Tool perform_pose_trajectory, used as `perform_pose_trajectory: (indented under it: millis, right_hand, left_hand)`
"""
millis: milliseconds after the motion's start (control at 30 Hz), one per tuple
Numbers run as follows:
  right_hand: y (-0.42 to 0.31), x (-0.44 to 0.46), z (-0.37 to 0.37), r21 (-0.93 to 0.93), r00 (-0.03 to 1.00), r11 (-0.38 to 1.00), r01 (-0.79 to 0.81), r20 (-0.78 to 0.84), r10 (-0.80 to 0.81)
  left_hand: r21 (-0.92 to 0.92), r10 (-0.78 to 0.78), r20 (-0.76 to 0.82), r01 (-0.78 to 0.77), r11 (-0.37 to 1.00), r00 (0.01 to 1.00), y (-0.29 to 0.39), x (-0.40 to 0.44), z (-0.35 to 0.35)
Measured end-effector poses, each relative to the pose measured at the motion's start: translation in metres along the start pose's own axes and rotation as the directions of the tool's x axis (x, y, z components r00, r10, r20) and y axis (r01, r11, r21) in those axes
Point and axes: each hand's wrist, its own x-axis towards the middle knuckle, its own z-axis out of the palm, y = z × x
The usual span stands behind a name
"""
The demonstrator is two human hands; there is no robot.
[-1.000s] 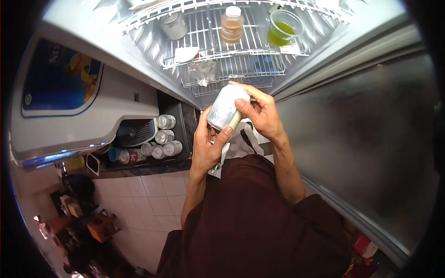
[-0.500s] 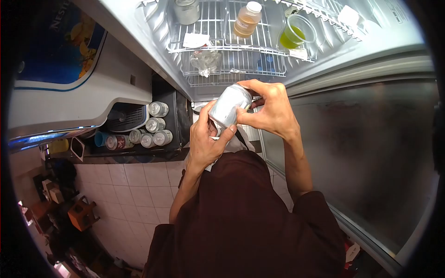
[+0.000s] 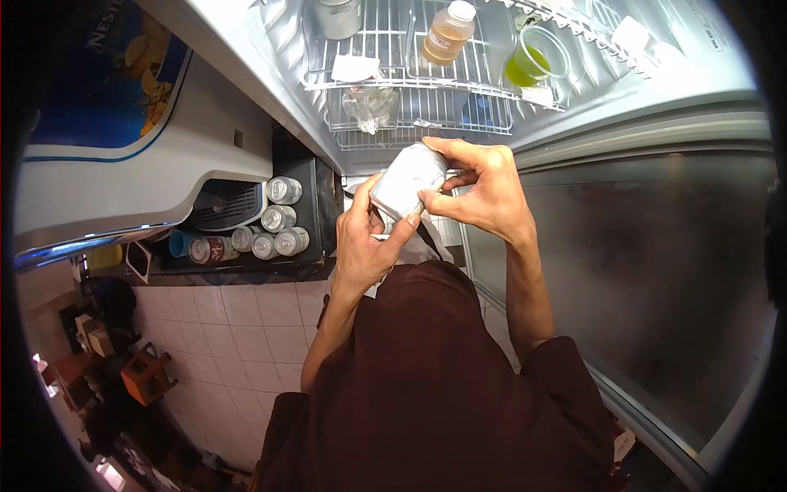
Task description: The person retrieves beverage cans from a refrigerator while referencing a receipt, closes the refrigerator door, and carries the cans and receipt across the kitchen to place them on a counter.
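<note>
A white and silver drink can (image 3: 407,182) is held tilted in front of the open fridge, between my two hands. My left hand (image 3: 363,246) is closed around its lower left end, thumb along the underside. On the other side, my right hand (image 3: 488,195) grips the can with thumb and fingers at its upper right end. Any print on the can is washed out by glare. Just beyond the hands lie the fridge's wire shelves (image 3: 426,84).
On the shelves are an amber bottle (image 3: 448,34), a cup of green liquid (image 3: 526,66), a silver can (image 3: 338,18) and a crumpled clear bag (image 3: 370,108). Several cans (image 3: 279,218) stand left beside a drinks machine (image 3: 221,123). The fridge door (image 3: 623,246) stands open at right.
The view has shifted slightly, moving the shelves and counter a little to the right in the frame. Both hands keep hold of the can, which has turned slightly.
</note>
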Motion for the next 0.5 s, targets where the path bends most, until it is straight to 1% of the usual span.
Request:
perform_pose_trajectory:
  millis: [67, 100, 167, 267, 300, 400, 500]
  right_hand:
    - [0.0, 0.0, -0.001, 0.037, 1.0, 0.999, -0.012, 0.024, 0.011]
    - [-0.002, 0.0, -0.002, 0.024, 1.0, 1.0, 0.005, 0.029, -0.006]
    - [-0.01, 0.0, -0.006, -0.006, 0.998, 0.999, 0.042, 0.04, -0.042]
    - [-0.004, -0.004, -0.006, 0.018, 0.989, 0.99, 0.14, 0.04, -0.141]
    - [-0.006, -0.004, -0.01, 0.029, 0.985, 0.987, 0.159, 0.067, -0.161]
    - [-0.013, -0.004, -0.018, 0.04, 0.968, 0.98, 0.196, 0.153, -0.2]
    - [-0.014, -0.005, -0.021, 0.047, 0.95, 0.975, 0.218, 0.218, -0.223]
  left_hand:
    - [-0.057, -0.023, 0.012, 0.024, 0.998, 1.0, -0.001, 0.0, 0.0]
    - [-0.096, -0.037, 0.017, 0.039, 0.995, 0.999, -0.002, 0.0, 0.0]
    - [-0.216, -0.073, 0.028, 0.078, 0.973, 0.997, -0.001, 0.0, 0.002]
    - [-0.372, -0.102, 0.042, 0.111, 0.922, 0.994, 0.003, -0.001, 0.004]
    - [-0.307, -0.1, 0.079, 0.12, 0.944, 0.992, 0.007, 0.0, -0.001]
    - [-0.325, -0.085, 0.112, 0.118, 0.939, 0.99, 0.008, -0.001, -0.006]
    - [-0.291, -0.096, 0.158, 0.139, 0.947, 0.983, 0.006, -0.005, -0.011]
